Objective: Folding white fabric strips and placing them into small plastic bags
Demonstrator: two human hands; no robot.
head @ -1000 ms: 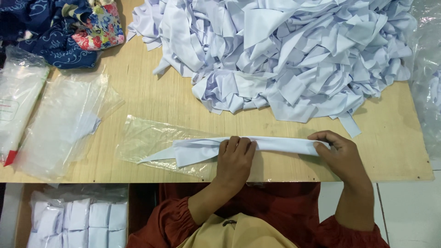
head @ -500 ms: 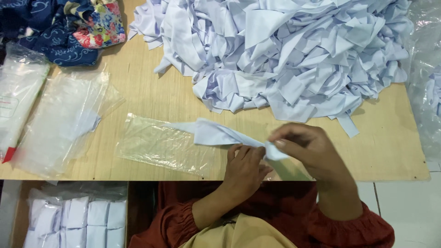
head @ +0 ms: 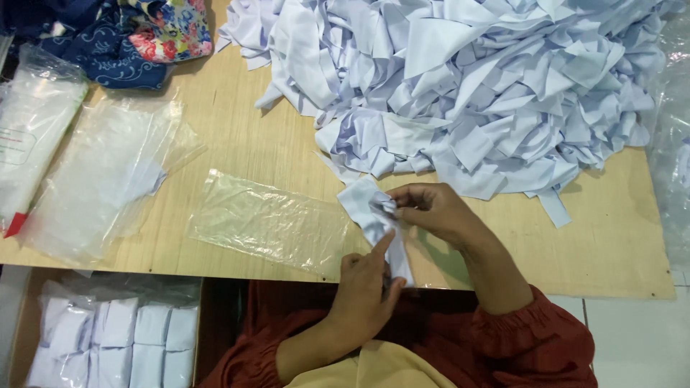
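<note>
Strip of white cloth (head: pixel 375 224) is sitting folded between both hands at the near table edge, just right of the flat clear bag (head: pixel 269 223). Its long axis is running from the far-left end, beside the bag's right edge, down toward the person. Right hand (head: pixel 438 214) is pinching the upper part, fingers closed on the fold. Left hand (head: pixel 368 282) is coming up from below, forefinger pressing along the lower part, other fingers curling under it; how firmly they are gripping, I cannot tell. So the cloth is lying between the two grips, right hand nearer its top, left hand nearer its tail and nearer the bag.

Bag is lying empty on the wooden table (head: pixel 618 237), its mouth not clear from here. Beyond the bag, far right, a big heap of white cloth strips (head: pixel 474 79). Left of the bag, more clear bags (head: pixel 100 179). Far left, patterned dark fabric (head: pixel 136 36). Below the table edge, a box of packed white bundles (head: pixel 115 338).
</note>
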